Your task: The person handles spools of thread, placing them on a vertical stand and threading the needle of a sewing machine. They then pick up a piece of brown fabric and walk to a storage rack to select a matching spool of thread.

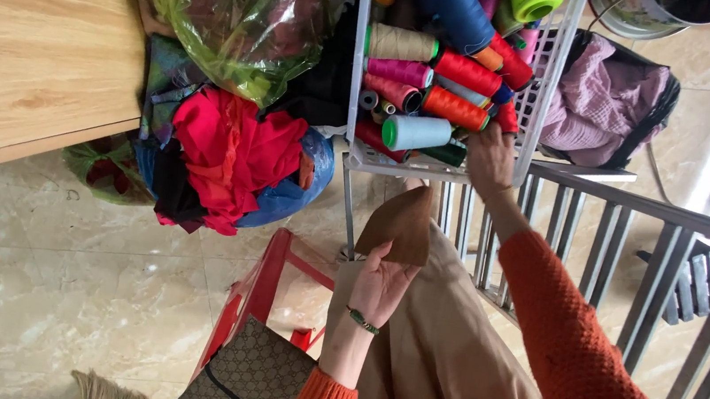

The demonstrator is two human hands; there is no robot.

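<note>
My left hand (379, 284) holds up a small brown piece of fabric (398, 224) by its lower edge, just below a white wire basket (538, 96). The basket is packed with several thread cones in red, pink, blue, tan, green and pale mint. My right hand (490, 160) reaches into the basket's near right corner, its fingers among the red cones (454, 107) and next to a dark green one (444, 153); what they grip is hidden. A tan cloth (442, 370) lies across my lap.
A wooden table (26, 37) fills the upper left. Beside it are bags of fabric scraps: green plastic (239, 8), red cloth (231, 154). A red stool (260, 291) with a patterned cushion stands below. A grey metal railing (634, 249) runs on the right, a pink cloth (603, 98) behind it.
</note>
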